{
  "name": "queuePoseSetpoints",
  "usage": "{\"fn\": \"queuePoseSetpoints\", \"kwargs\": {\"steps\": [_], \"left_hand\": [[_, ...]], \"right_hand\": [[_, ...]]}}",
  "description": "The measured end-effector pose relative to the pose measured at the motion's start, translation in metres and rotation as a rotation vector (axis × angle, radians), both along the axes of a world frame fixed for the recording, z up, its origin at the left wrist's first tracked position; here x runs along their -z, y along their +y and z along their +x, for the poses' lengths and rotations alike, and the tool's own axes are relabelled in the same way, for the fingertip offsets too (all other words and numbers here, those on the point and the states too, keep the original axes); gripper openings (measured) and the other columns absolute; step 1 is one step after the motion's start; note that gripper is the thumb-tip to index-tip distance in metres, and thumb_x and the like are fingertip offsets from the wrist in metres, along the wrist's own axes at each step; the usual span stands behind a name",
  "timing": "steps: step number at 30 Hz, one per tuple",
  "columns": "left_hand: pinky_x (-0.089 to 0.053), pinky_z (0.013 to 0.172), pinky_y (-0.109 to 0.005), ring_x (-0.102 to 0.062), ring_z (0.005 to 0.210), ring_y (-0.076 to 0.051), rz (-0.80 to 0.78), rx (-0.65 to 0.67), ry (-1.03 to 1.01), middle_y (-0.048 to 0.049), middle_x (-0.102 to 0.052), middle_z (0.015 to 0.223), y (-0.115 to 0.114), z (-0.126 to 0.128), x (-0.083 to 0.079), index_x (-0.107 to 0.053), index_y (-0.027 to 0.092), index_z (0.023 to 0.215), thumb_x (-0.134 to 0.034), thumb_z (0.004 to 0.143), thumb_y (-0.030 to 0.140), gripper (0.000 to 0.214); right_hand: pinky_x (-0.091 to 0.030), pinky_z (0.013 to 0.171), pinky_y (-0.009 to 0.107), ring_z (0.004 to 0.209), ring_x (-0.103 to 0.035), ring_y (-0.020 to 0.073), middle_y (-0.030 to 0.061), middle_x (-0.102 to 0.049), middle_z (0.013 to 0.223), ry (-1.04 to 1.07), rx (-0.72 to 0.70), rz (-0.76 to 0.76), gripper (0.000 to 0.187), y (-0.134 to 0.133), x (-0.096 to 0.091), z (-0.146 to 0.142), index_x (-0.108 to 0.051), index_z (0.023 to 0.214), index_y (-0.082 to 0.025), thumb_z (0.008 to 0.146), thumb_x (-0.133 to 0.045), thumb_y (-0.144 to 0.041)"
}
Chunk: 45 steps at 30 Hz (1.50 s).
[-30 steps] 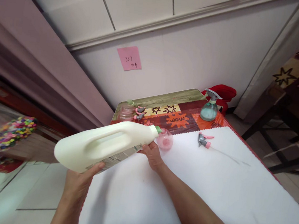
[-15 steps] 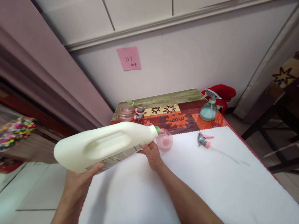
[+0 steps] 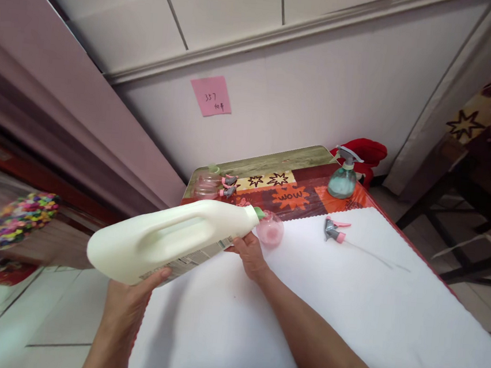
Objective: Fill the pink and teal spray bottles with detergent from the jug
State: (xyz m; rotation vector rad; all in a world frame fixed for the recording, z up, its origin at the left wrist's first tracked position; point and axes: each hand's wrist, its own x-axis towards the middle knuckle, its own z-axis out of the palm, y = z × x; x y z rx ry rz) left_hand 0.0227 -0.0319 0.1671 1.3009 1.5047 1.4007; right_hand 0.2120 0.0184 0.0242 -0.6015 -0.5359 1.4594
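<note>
A large cream-white jug (image 3: 136, 240) with a moulded handle is tipped almost on its side, its green spout (image 3: 259, 212) over the mouth of a pink clear spray bottle (image 3: 272, 233). My left hand (image 3: 137, 289) grips the jug's underside near its base. Under the jug's neck, my right hand (image 3: 250, 254) is closed on it; some of its fingers are hidden behind the jug. The pink bottle stands on the white cloth with some contents at its bottom. To its right lies a grey and pink spray head (image 3: 335, 230) with a thin tube.
At the table's back right stands a green spray bottle (image 3: 343, 182) with whitish liquid. Two pink spray bottles (image 3: 207, 187) lie at the back left. White fluffy cloth (image 3: 367, 311) covers the front. A bag of colourful pieces (image 3: 23, 217) is at far left, a dark stool (image 3: 434, 208) at right.
Hardly anything differs. The jug's base has shifted very slightly left; both hands keep their places on it.
</note>
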Motion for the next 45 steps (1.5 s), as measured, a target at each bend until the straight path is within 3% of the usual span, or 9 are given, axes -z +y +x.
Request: {"fn": "queuePoseSetpoints", "kwargs": {"steps": [12, 32, 45], "left_hand": [[-0.050, 0.107, -0.050, -0.062, 0.124, -0.036, -0.008, -0.015, 0.007, -0.0088, -0.072, 0.126, -0.0026, 0.0024, -0.0020, -0.068, 0.022, 0.126, -0.091, 0.058, 0.031, 0.073], [-0.057, 0.096, -0.045, -0.066, 0.118, -0.036, 0.005, -0.009, 0.017, -0.0077, -0.075, 0.121, 0.0015, -0.0027, 0.0019, -0.070, 0.022, 0.120, -0.092, 0.055, 0.031, 0.069], [-0.052, 0.106, -0.050, -0.062, 0.123, -0.037, -0.008, -0.006, -0.006, -0.0076, -0.072, 0.126, -0.0010, -0.0012, -0.0001, -0.068, 0.023, 0.125, -0.092, 0.056, 0.030, 0.074]], "right_hand": [[-0.062, 0.073, 0.038, 0.089, -0.071, 0.0226, 0.0052, -0.076, 0.101, 0.001, 0.000, 0.012, 0.048, -0.0008, -0.0005, 0.0004, -0.069, 0.105, -0.021, 0.067, -0.085, -0.047], [-0.063, 0.075, 0.040, 0.086, -0.072, 0.0228, 0.0058, -0.077, 0.100, -0.007, 0.001, 0.009, 0.049, 0.0000, 0.0017, -0.0005, -0.069, 0.105, -0.020, 0.067, -0.085, -0.047], [-0.062, 0.074, 0.039, 0.091, -0.072, 0.0236, 0.0061, -0.076, 0.102, -0.011, 0.001, 0.000, 0.049, 0.0005, 0.0025, -0.0010, -0.068, 0.106, -0.020, 0.068, -0.085, -0.046]]}}
